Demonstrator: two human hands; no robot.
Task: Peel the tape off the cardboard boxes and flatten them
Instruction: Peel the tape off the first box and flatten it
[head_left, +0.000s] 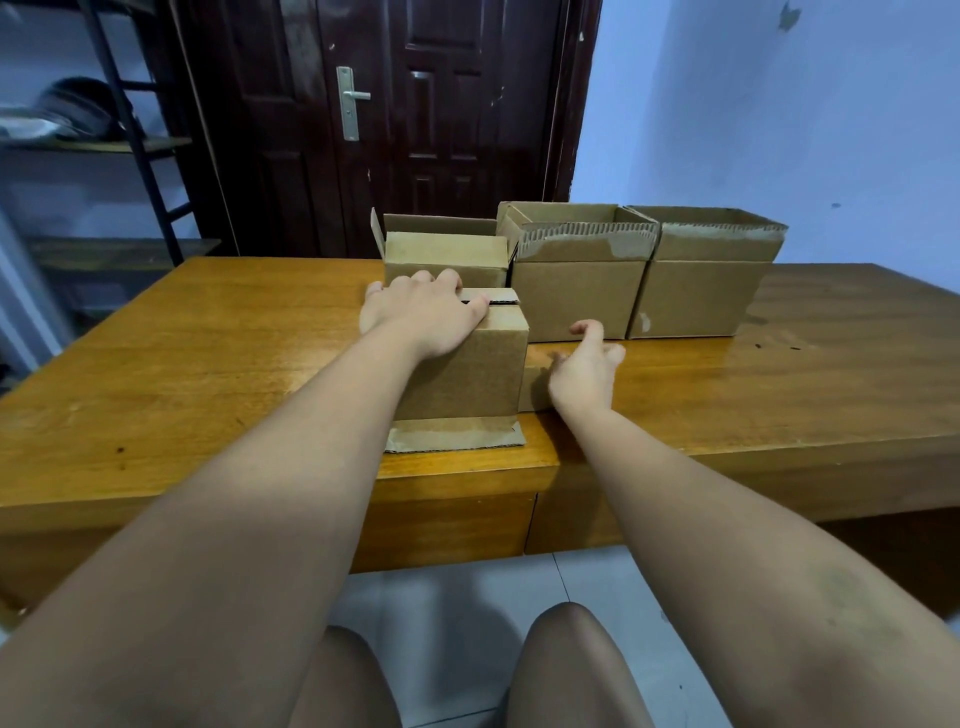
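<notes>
A small cardboard box (470, 374) stands near the front edge of the wooden table (208, 374), its lower flaps splayed out flat on the table toward me and to the right. My left hand (421, 317) lies palm down on the box's top, fingertips at the slit between the top flaps. Just right of the box, my right hand (587, 364) hovers over the side flap with fingers loosely curled and nothing in it. Three more boxes stand in a row behind: a small open one (447, 254), a middle one (576, 280) and a right one (706, 280), both with flaps folded down.
A dark wooden door (395, 119) stands behind the table. At the left is a metal shelf rack (130, 140) with items on it. A blue wall (779, 130) runs along the right. My knees show below the table's front edge over a tiled floor (467, 597).
</notes>
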